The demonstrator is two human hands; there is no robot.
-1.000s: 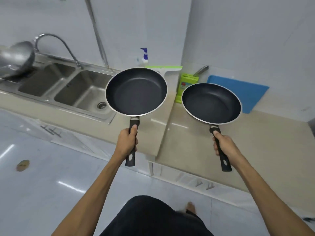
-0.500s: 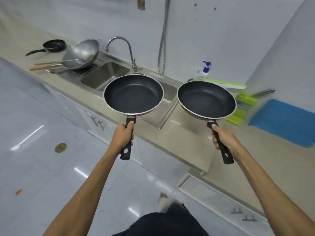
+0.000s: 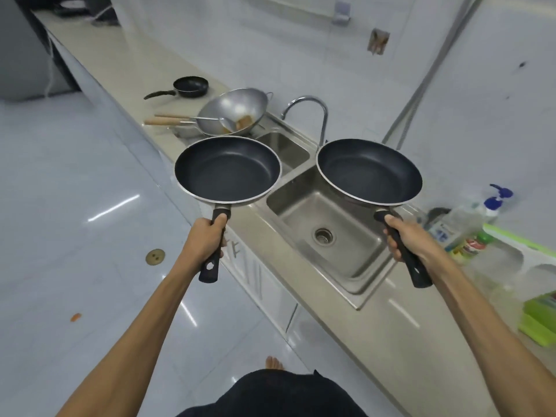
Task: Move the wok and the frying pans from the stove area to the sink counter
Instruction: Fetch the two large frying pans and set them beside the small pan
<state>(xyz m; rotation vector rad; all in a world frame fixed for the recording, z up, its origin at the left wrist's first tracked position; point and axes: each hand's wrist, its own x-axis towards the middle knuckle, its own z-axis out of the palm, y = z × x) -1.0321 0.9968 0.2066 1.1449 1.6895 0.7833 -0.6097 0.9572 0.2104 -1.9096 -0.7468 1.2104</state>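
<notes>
A: Sink position?
B: Double-basin steel sink [image 3: 346, 267] set in the long beige counter [image 3: 391, 332]; curved chrome faucet [image 3: 313, 112] behind it.

A: Left of it?
B: Round steel wok [image 3: 237, 109] beside the far basin, wooden-handled ladle [image 3: 186, 118] in it; small black frying pan [image 3: 191, 87] further back.

A: Held items?
B: Left black non-stick frying pan [image 3: 227, 170] before the wok, over the counter edge; right black non-stick frying pan [image 3: 368, 171] above the near basin.

A: Right of sink?
B: Clear blue-pump soap bottle [image 3: 464, 218] by the wall.
</notes>
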